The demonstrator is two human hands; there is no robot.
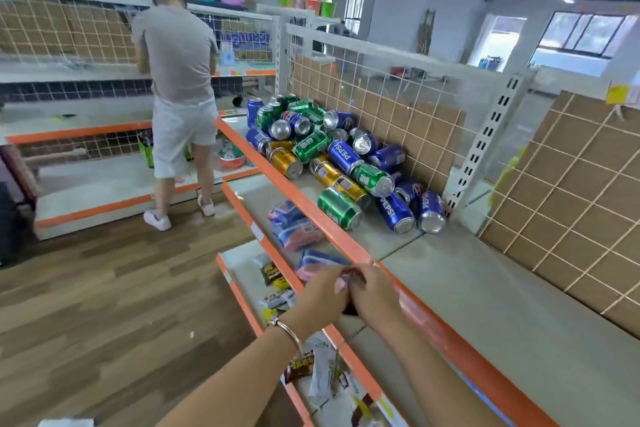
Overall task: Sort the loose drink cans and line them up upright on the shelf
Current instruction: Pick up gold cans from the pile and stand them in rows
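Observation:
A heap of loose drink cans (332,156) lies on the grey shelf (485,291) against the wire back panel. It mixes blue Pepsi cans (394,211), green cans (339,206) and gold cans (285,159), most of them on their sides. One blue can (254,111) stands upright at the heap's far end. My left hand (322,293) and right hand (375,291) meet with curled fingers over the orange shelf edge (346,243), well short of the cans. A small dark thing shows beneath them; whether either hand holds it is unclear.
Lower shelves hold pink and blue packets (294,225) and snack wrappers (277,277). A wire grid with cardboard (381,104) backs the can shelf. A person (176,80) stands at the neighbouring shelf on the left. Wooden floor (121,288) runs along the aisle.

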